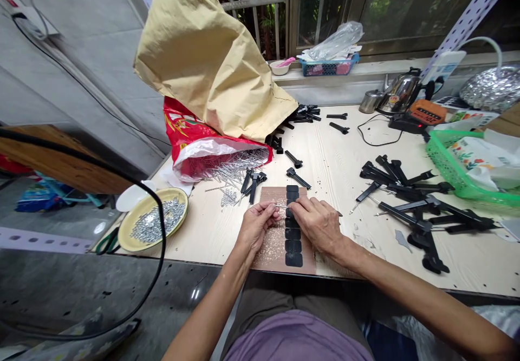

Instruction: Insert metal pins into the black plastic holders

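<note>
My left hand [260, 221] is closed, pinching one end of a thin metal rod [281, 206]. The rod runs level across to the fingertips of my right hand [319, 221]. That hand is curled round a black plastic piece, mostly hidden by the palm; its dark tip [339, 214] sticks out on the right. Both hands are just above a brown board [266, 253], strewn with pale specks. A row of black rounded pads [293, 246] runs down the board, partly under my right hand.
Black plastic pieces with metal tips [410, 196] are heaped on the right. A yellow plate [129, 236] of small metal parts stands left. Behind, a red bag [179, 125] spills metal rods [239, 166] beneath a tan sack [211, 52]. A green basket [459, 185] sits far right; a black cable [162, 225] loops left.
</note>
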`<state>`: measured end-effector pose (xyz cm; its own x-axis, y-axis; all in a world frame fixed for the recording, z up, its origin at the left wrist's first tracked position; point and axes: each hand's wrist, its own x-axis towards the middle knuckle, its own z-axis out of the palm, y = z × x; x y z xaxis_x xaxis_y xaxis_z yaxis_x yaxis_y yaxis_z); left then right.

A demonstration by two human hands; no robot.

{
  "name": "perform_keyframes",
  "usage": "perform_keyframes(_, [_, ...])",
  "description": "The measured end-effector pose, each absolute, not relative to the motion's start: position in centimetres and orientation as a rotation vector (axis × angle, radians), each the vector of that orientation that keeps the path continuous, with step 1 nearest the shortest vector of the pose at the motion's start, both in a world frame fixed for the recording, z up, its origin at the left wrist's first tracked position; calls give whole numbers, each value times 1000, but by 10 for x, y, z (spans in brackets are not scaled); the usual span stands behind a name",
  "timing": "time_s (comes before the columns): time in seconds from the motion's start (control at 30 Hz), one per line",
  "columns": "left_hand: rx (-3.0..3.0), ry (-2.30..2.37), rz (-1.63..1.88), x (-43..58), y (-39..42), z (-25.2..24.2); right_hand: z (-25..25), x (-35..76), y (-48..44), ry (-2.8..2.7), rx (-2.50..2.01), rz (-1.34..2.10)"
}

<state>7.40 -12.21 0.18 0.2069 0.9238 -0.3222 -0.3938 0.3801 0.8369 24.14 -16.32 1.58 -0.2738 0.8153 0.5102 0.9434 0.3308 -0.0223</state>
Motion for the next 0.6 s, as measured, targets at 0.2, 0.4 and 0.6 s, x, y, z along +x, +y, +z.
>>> perform_keyframes(0.2, [873,1014,1073,77,-121,-4,10,241,-162,-2118,-1573,-363])
perform_keyframes(0.4, [916,1025,1062,76,-120,-3,10,243,-162,-2152,-1565,-261])
perform_keyframes(0.6, [1100,1121,1065,77,-121,0,8,243,-163,-2065,-1581,18])
